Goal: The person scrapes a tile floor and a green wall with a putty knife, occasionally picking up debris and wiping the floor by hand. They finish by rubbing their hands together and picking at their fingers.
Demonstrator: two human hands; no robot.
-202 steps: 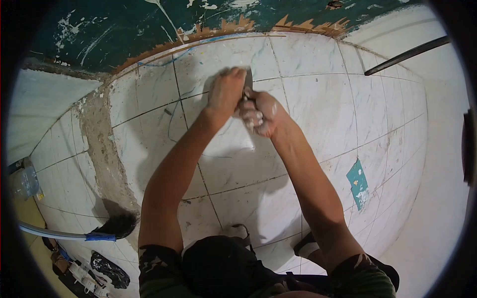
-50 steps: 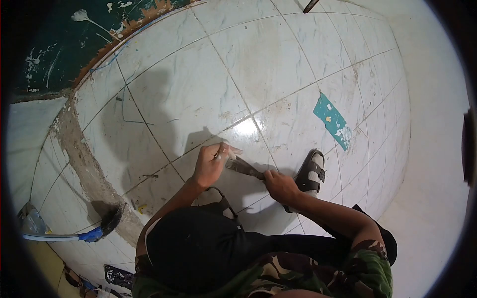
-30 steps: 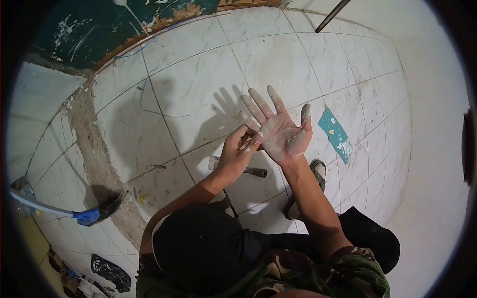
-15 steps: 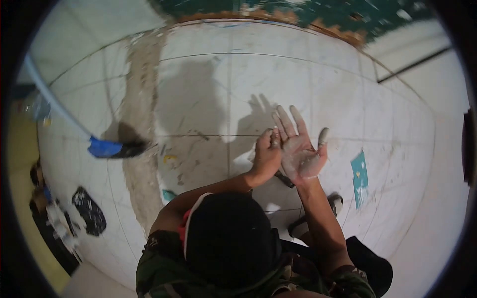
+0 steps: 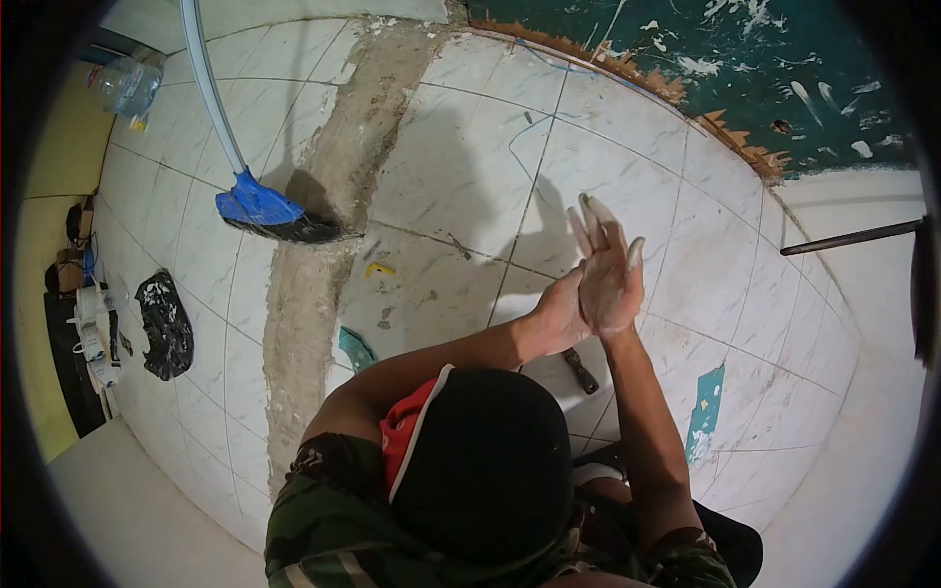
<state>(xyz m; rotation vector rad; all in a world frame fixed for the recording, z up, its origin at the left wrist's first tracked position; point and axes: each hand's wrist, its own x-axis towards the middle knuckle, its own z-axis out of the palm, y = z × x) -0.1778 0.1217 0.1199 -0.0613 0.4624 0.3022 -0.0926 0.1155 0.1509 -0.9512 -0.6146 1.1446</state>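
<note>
My left hand point(image 5: 562, 312) presses against the palm side of my right hand point(image 5: 606, 279), above the tiled floor. The right hand is open, its fingers stretched upward and its thumb apart, coated with grey-white residue. Part of the left hand's fingers is hidden behind or against the right palm. Below the two hands lies a tool with a dark handle point(image 5: 581, 372); its other end is hidden by the left hand.
A blue broom point(image 5: 260, 204) stands at the left over a rough cement strip point(image 5: 299, 333). A black plastic piece point(image 5: 165, 325), a clear bottle point(image 5: 130, 86), a yellow object point(image 5: 379, 269) and a teal strip point(image 5: 705, 414) lie around. A dark green board point(image 5: 745, 78) is at the top right.
The view has turned and shifted. My left hand has moved from the right hand's fingers down against its palm. The right hand's fingers are closer together.
</note>
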